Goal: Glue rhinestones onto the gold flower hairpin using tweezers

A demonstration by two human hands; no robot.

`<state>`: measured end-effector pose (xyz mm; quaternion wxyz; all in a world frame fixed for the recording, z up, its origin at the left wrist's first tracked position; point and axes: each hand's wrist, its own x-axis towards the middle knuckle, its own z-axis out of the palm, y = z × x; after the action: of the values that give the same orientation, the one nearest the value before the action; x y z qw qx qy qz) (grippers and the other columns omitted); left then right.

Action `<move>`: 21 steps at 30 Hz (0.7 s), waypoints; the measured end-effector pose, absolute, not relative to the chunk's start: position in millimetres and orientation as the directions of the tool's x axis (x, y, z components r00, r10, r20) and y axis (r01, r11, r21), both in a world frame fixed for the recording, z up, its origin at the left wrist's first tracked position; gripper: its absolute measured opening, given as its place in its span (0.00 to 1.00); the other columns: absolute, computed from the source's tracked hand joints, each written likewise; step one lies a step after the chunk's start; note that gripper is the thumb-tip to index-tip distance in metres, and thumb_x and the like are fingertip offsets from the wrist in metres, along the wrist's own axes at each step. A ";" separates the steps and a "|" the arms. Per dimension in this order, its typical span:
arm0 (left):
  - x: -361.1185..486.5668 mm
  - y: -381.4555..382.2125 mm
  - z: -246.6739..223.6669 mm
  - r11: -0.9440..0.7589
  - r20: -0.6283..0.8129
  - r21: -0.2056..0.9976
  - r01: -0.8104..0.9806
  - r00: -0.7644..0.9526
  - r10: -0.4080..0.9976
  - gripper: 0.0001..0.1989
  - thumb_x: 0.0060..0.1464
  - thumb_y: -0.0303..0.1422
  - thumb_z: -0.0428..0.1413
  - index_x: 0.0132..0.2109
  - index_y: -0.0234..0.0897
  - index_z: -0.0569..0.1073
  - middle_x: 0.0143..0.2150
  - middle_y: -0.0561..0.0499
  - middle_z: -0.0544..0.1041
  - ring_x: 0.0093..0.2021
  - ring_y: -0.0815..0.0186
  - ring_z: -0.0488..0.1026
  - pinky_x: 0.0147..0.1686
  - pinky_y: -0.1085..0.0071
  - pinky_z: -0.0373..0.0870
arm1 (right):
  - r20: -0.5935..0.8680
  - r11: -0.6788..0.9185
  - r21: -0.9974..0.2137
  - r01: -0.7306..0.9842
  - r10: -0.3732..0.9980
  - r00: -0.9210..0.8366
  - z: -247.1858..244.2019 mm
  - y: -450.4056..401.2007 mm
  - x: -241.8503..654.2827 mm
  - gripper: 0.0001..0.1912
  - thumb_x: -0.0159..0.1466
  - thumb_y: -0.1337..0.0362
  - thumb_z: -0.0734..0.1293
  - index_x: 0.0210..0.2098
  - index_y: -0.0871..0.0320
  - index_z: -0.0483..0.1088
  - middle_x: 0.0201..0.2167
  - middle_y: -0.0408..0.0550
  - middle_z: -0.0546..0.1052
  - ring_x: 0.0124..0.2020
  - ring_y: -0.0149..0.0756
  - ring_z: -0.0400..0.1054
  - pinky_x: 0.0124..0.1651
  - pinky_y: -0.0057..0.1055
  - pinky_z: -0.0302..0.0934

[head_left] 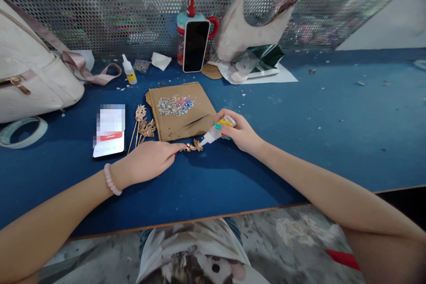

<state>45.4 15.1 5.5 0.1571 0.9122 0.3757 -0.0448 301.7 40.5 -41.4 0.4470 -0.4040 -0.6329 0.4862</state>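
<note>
My left hand [149,159] is closed on a gold flower hairpin [191,147], holding it low over the blue table by the cardboard's front edge. In my right hand [238,131] is a small white glue bottle [218,129] with a yellow label, tilted so its nozzle meets or nearly meets the flower end. Behind them lies the cardboard [181,129] with a heap of small glittering rhinestones [176,105] and a pair of tweezers [196,121]. More gold hairpins [141,120] lie beside the cardboard, behind my left hand.
A lit phone [111,131] and a tape roll [23,132] lie left. Farther back stand another glue bottle [129,71], a phone [196,46] leaning on a red-handled cup [181,31], and a pale bag [229,31]. A white backpack [40,66] fills the left edge.
</note>
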 end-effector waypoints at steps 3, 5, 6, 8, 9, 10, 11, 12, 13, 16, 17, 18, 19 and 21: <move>45.9 15.2 6.0 -0.666 -0.201 0.253 0.701 0.712 0.673 0.21 0.61 0.31 0.42 0.60 0.44 0.62 0.51 0.48 0.74 0.45 0.58 0.75 0.42 0.64 0.70 | 0.190 0.229 -0.967 0.114 0.942 -0.277 -39.8 39.9 300.9 0.04 0.55 0.66 0.65 0.29 0.57 0.63 0.20 0.36 0.62 0.20 0.23 0.53 0.23 0.25 0.47; 46.1 15.2 5.8 -0.665 -0.197 0.254 0.702 0.711 0.675 0.21 0.61 0.31 0.42 0.60 0.44 0.62 0.51 0.48 0.75 0.45 0.58 0.75 0.42 0.65 0.69 | 0.188 0.236 -0.960 0.153 0.943 -0.274 -38.0 39.2 300.2 0.04 0.54 0.66 0.65 0.29 0.57 0.63 0.20 0.37 0.62 0.21 0.24 0.53 0.23 0.26 0.47; 46.1 15.3 5.6 -0.665 -0.195 0.254 0.702 0.711 0.676 0.20 0.61 0.31 0.42 0.60 0.43 0.62 0.51 0.48 0.75 0.45 0.58 0.75 0.41 0.65 0.70 | 0.185 0.236 -0.956 0.172 0.945 -0.270 -37.0 38.8 299.8 0.04 0.54 0.66 0.65 0.29 0.57 0.63 0.20 0.37 0.62 0.21 0.24 0.53 0.23 0.26 0.47; 46.0 15.3 5.3 -0.667 -0.192 0.253 0.701 0.712 0.676 0.20 0.61 0.31 0.42 0.59 0.43 0.63 0.50 0.48 0.75 0.44 0.59 0.75 0.41 0.66 0.70 | 0.177 0.232 -0.953 0.196 0.949 -0.260 -35.6 38.1 299.1 0.05 0.54 0.66 0.65 0.28 0.57 0.63 0.20 0.37 0.62 0.21 0.24 0.53 0.24 0.26 0.47; 45.9 15.4 5.2 -0.668 -0.192 0.251 0.700 0.713 0.675 0.20 0.61 0.31 0.42 0.59 0.43 0.63 0.50 0.48 0.75 0.44 0.59 0.75 0.40 0.67 0.70 | 0.173 0.226 -0.954 0.199 0.952 -0.252 -35.4 37.9 298.9 0.05 0.54 0.66 0.65 0.29 0.57 0.63 0.20 0.37 0.62 0.21 0.24 0.53 0.24 0.26 0.47; 45.7 15.4 5.2 -0.670 -0.193 0.250 0.699 0.714 0.673 0.20 0.61 0.31 0.42 0.59 0.44 0.63 0.50 0.49 0.75 0.44 0.60 0.75 0.40 0.67 0.70 | 0.168 0.218 -0.956 0.197 0.955 -0.243 -35.5 37.9 298.7 0.05 0.54 0.66 0.65 0.29 0.57 0.63 0.20 0.37 0.62 0.21 0.24 0.53 0.24 0.26 0.47; 45.6 15.4 5.2 -0.670 -0.194 0.247 0.700 0.713 0.673 0.20 0.61 0.31 0.42 0.59 0.44 0.63 0.50 0.49 0.75 0.44 0.60 0.75 0.40 0.67 0.70 | 0.165 0.211 -0.959 0.190 0.958 -0.234 -36.0 37.9 298.6 0.05 0.54 0.66 0.65 0.29 0.57 0.63 0.20 0.37 0.62 0.21 0.24 0.53 0.24 0.26 0.47; 45.4 15.4 5.3 -0.670 -0.195 0.245 0.701 0.712 0.674 0.20 0.61 0.31 0.42 0.59 0.44 0.62 0.50 0.49 0.75 0.44 0.60 0.75 0.40 0.67 0.70 | 0.162 0.205 -0.962 0.181 0.961 -0.225 -36.7 38.1 298.7 0.05 0.54 0.65 0.65 0.29 0.57 0.62 0.20 0.37 0.61 0.20 0.24 0.53 0.24 0.26 0.47; 45.3 15.4 5.4 -0.670 -0.196 0.245 0.701 0.713 0.674 0.20 0.61 0.31 0.42 0.59 0.44 0.62 0.51 0.49 0.75 0.44 0.59 0.75 0.40 0.67 0.70 | 0.162 0.201 -0.964 0.171 0.962 -0.219 -37.6 38.4 298.9 0.05 0.55 0.65 0.65 0.29 0.57 0.62 0.20 0.36 0.61 0.20 0.24 0.53 0.24 0.26 0.47; 45.4 15.3 5.4 -0.672 -0.199 0.247 0.699 0.715 0.670 0.20 0.61 0.31 0.42 0.60 0.45 0.62 0.50 0.49 0.75 0.44 0.59 0.75 0.40 0.66 0.70 | 0.172 0.207 -0.968 0.143 0.959 -0.225 -39.4 39.3 300.0 0.05 0.55 0.65 0.65 0.29 0.57 0.63 0.20 0.36 0.61 0.20 0.23 0.53 0.24 0.26 0.47; 45.5 15.3 5.3 -0.672 -0.198 0.245 0.699 0.715 0.671 0.20 0.61 0.31 0.42 0.60 0.45 0.62 0.50 0.49 0.75 0.43 0.59 0.75 0.40 0.66 0.70 | 0.175 0.212 -0.967 0.140 0.956 -0.234 -39.4 39.3 300.3 0.05 0.55 0.65 0.65 0.29 0.57 0.63 0.20 0.36 0.61 0.20 0.24 0.53 0.24 0.26 0.47; 45.6 15.3 5.2 -0.672 -0.198 0.243 0.699 0.714 0.672 0.20 0.61 0.31 0.42 0.60 0.45 0.62 0.50 0.49 0.75 0.43 0.59 0.76 0.39 0.66 0.70 | 0.176 0.215 -0.966 0.144 0.954 -0.242 -39.1 39.3 300.6 0.05 0.55 0.65 0.65 0.29 0.57 0.63 0.20 0.36 0.61 0.20 0.24 0.53 0.24 0.26 0.47; 45.8 15.3 5.1 -0.672 -0.197 0.239 0.701 0.713 0.673 0.20 0.61 0.31 0.42 0.59 0.45 0.62 0.49 0.49 0.76 0.43 0.60 0.76 0.39 0.67 0.70 | 0.176 0.217 -0.964 0.152 0.953 -0.248 -38.6 39.2 300.7 0.05 0.55 0.65 0.65 0.29 0.57 0.63 0.20 0.36 0.61 0.20 0.24 0.53 0.24 0.26 0.47; 45.9 15.4 4.9 -0.674 -0.194 0.234 0.701 0.713 0.674 0.20 0.61 0.31 0.42 0.60 0.45 0.62 0.50 0.49 0.75 0.43 0.60 0.76 0.39 0.68 0.70 | 0.171 0.218 -0.960 0.176 0.953 -0.248 -37.7 38.8 300.6 0.05 0.54 0.66 0.65 0.29 0.57 0.63 0.20 0.37 0.62 0.20 0.24 0.53 0.24 0.26 0.47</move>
<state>45.9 15.4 4.9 0.1468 0.9138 0.3761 -0.0456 300.6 38.8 -37.7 0.4324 -0.4346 -0.6497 0.4495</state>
